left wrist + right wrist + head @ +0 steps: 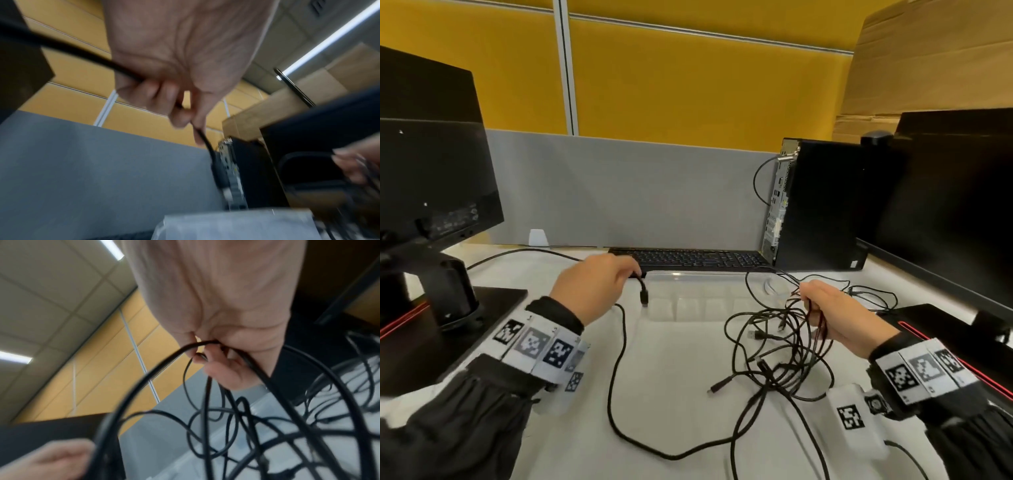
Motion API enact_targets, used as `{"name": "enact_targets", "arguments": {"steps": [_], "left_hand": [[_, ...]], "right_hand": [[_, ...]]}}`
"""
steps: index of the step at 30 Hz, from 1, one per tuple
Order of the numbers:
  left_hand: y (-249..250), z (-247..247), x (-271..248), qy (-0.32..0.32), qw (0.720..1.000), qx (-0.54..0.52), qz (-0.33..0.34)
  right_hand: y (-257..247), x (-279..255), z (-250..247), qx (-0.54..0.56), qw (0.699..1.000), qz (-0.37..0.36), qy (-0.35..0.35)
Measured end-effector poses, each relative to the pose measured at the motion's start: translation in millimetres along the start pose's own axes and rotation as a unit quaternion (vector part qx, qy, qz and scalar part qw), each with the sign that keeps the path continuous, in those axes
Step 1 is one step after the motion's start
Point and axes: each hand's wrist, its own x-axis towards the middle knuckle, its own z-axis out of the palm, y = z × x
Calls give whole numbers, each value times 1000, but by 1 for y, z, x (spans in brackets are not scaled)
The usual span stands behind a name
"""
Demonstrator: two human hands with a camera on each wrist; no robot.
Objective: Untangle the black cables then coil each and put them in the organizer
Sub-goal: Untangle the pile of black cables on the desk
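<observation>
A tangle of black cables (774, 349) lies on the white desk at centre right. My right hand (828, 311) grips several strands of the tangle (207, 356) and lifts them off the desk. My left hand (599, 281) pinches one thick black cable (619, 377) just behind its plug (644, 296), which dangles over the left end of the organizer. That cable (203, 139) loops down across the desk and runs back into the tangle. The clear plastic organizer (698, 301) with its compartments sits between my hands, in front of the keyboard.
A black keyboard (688, 258) lies behind the organizer. A black computer tower (815, 205) stands at the back right. Monitors on stands flank the desk: one at left (431, 171), one at right (955, 205). A grey partition (619, 192) closes the back.
</observation>
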Motion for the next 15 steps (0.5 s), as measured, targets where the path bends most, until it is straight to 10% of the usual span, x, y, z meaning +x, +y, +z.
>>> {"name": "enact_targets", "arguments": {"steps": [3, 6, 10, 15], "left_hand": [[28, 11, -10, -69, 989, 121, 43], [79, 15, -37, -125, 985, 28, 112], [129, 31, -73, -316, 923, 58, 213], [126, 37, -65, -287, 941, -12, 176]], "right_hand": [[-8, -1, 7, 65, 998, -4, 4], [-14, -1, 16, 112, 994, -9, 7], [-19, -2, 21, 157, 987, -28, 4], [-19, -8, 14, 145, 987, -72, 24]]}}
